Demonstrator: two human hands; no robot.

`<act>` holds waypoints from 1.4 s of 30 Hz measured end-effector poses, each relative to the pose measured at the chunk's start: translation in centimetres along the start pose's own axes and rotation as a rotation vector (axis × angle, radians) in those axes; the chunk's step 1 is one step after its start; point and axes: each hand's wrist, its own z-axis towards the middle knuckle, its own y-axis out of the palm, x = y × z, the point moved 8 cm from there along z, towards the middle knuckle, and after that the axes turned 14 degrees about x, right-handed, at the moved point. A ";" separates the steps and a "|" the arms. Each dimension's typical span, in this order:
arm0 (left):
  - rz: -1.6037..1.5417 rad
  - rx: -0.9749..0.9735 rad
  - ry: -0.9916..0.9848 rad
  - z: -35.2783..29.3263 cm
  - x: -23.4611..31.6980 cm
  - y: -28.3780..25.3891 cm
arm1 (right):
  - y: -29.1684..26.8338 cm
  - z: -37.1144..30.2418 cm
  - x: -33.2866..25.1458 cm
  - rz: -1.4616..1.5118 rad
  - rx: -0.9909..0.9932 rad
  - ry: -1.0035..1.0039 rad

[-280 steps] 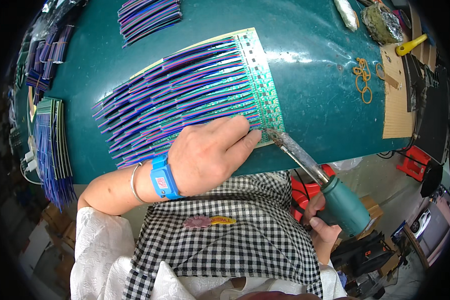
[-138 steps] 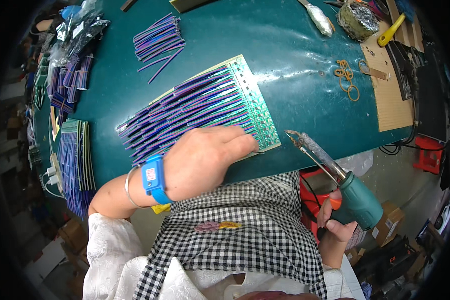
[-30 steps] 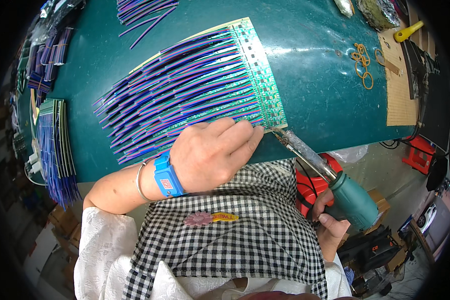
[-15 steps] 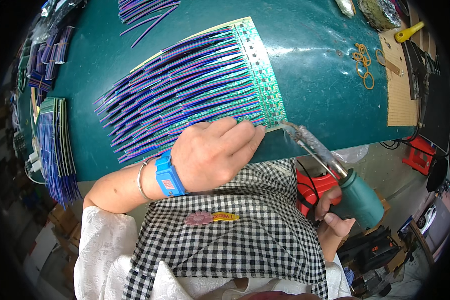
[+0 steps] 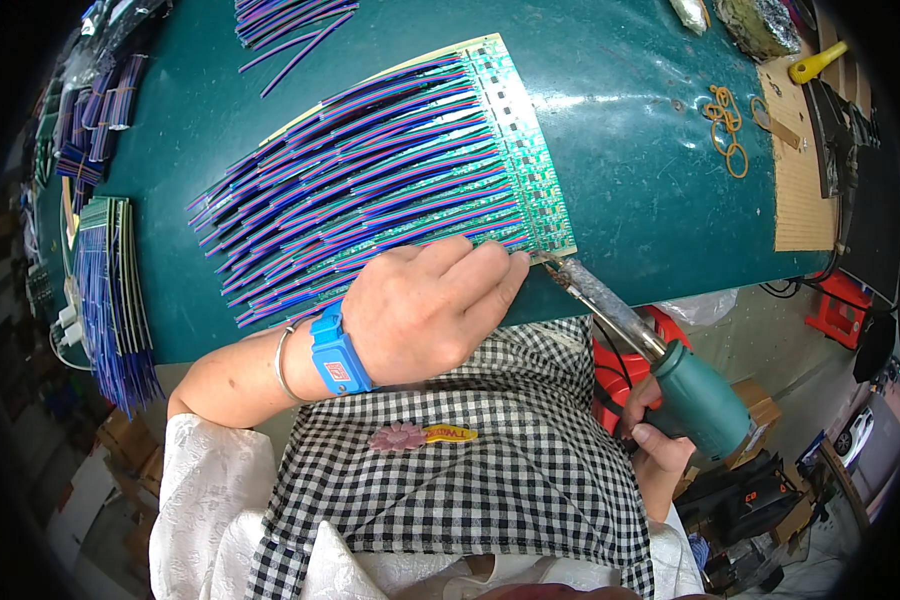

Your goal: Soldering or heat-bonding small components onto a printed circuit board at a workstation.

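From the middle of the view, a green circuit panel (image 5: 523, 135) is lying on the dark green tabletop (image 5: 650, 190) at 11 o'clock. Rows of thin, multicoloured wires (image 5: 355, 175) are running across it, their loose ends pointing toward 8 o'clock. The left hand (image 5: 415, 310) is resting over the panel's near edge, at its 5 o'clock side. Its fingers are bending inward and bunching narrowly together at the tips; whether they are pinching a wire, I cannot tell. A blue band (image 5: 338, 355) and a metal bangle (image 5: 281, 365) are circling that wrist. The right hand (image 5: 658, 440), at 4 o'clock, is gripping a soldering iron (image 5: 700, 395) by its green handle. The iron's tip is pointing toward 10 o'clock and sitting at the panel's near right corner, just beside the left fingertips; contact is not showing clearly. A bunch of loose wires (image 5: 295, 25) is lying toward 11 o'clock, beyond the panel. A stack of wired boards (image 5: 110, 290) is standing at 9 o'clock, and rubber bands (image 5: 725, 130) are lying at 2 o'clock, beside cardboard (image 5: 800, 200).
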 end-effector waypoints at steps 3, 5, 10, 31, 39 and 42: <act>-0.001 0.001 -0.002 0.0 0.0 0.0 | -0.2 0.0 0.0 -0.029 -0.010 -0.032; -0.004 -0.001 -0.007 0.0 -0.1 0.0 | -0.5 -0.4 -0.3 0.105 0.150 0.098; 0.017 -0.027 -0.005 -0.1 0.0 0.1 | -0.4 -0.3 -0.6 0.274 0.166 0.121; -0.006 -0.020 -0.004 0.0 0.0 0.0 | -1.1 -0.9 0.6 0.248 0.171 0.137; -0.005 -0.006 0.003 -0.1 0.0 0.0 | -1.5 -0.8 0.6 0.078 0.147 0.130; 0.001 -0.001 0.005 -0.1 0.1 0.1 | -1.1 -0.6 0.2 0.317 0.116 0.111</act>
